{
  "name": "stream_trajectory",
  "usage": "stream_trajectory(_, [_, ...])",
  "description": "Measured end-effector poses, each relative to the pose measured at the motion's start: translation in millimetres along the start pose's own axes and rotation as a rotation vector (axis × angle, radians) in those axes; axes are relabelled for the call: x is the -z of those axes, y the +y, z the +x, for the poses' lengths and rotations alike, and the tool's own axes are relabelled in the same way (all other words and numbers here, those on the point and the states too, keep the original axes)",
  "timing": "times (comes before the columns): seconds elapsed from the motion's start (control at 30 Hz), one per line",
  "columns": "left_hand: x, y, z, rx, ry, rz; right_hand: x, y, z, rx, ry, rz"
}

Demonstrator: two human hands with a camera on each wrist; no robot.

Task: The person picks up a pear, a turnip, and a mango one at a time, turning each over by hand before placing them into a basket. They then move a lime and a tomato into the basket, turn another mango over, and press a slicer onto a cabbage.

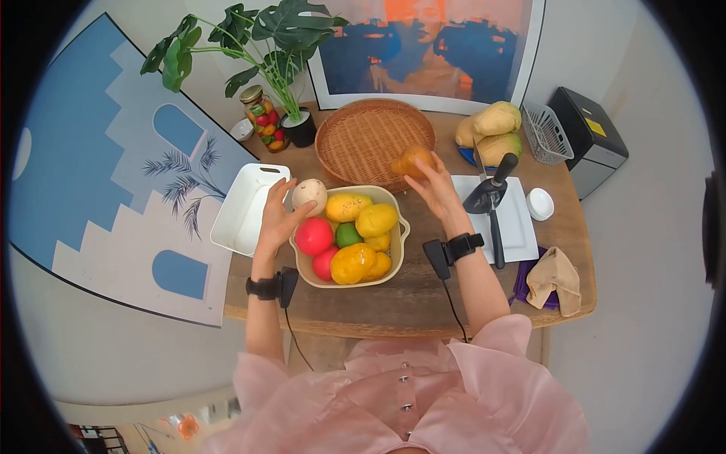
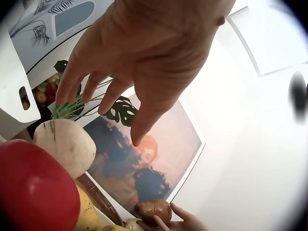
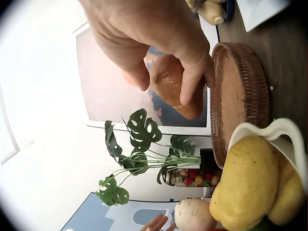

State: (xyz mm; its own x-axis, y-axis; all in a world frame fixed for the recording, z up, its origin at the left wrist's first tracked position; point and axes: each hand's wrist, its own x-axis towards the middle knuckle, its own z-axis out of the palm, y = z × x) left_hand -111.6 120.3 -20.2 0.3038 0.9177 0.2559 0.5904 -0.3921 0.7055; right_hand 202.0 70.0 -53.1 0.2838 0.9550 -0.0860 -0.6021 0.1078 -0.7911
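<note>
My left hand (image 1: 283,216), fingers spread, is over a round white turnip-like vegetable (image 1: 309,197) at the back left of the cream basin (image 1: 300,266). In the left wrist view its fingertips are apart from that vegetable. My right hand (image 1: 437,189) grips a glossy brown pear-shaped fruit or vegetable (image 3: 169,83) between thumb and fingers, over the right edge of the round wicker tray (image 1: 363,136). In the basin lie red balls (image 1: 314,236), several yellow mango-like fruits (image 1: 376,220) and a green one (image 1: 348,234).
Left of the basin stands a white bin (image 1: 246,212). To the right, a knife in a black holder (image 1: 488,195) stands on a white board (image 1: 518,227); a small white bowl (image 1: 539,204) and beige cloth (image 1: 554,280) are near. Behind are a potted plant (image 1: 300,127) and a jar (image 1: 263,121).
</note>
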Motion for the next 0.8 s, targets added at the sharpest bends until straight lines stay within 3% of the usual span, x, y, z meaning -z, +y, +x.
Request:
stream_trajectory(0.13, [-15.9, -21.0, 12.8, -0.044, -0.042, 0.186, -5.8, -2.0, -0.1, -0.079, 0.034, -0.047])
stream_trajectory(0.23, [-25.5, -31.4, 20.6, 0.01, -0.124, -0.051, -3.8, 2.4, -4.7, -0.074, -0.001, -0.069])
stream_trajectory(0.4, [-25.0, -19.0, 21.5, -0.013, -0.08, 0.009, -6.1, -3.1, -14.9, -0.064, -0.079, -0.161])
stream_trajectory(0.57, [-16.2, 45.2, 12.7, -0.017, -0.092, -0.174, -43.9, -15.6, -36.1, 0.057, -0.245, -0.464])
stream_trajectory(0.63, [-20.9, 70.1, 4.6, -0.032, -0.24, -0.48, -60.5, -9.7, -42.8, 0.273, -0.379, -0.532])
stream_trajectory(0.7, [-26.4, 85.0, -1.4, -0.023, -0.294, -0.432, -71.1, -7.3, -54.3, 0.289, -0.377, -0.496])
stream_trajectory(0.77, [-31.6, 94.3, -6.2, -0.077, -0.326, -0.331, -70.6, -9.5, -61.8, 0.322, -0.443, -0.661])
stream_trajectory(0.8, [-34.9, 93.0, -8.0, -0.098, -0.329, -0.413, -69.5, -11.8, -66.1, 0.326, -0.405, -0.63])
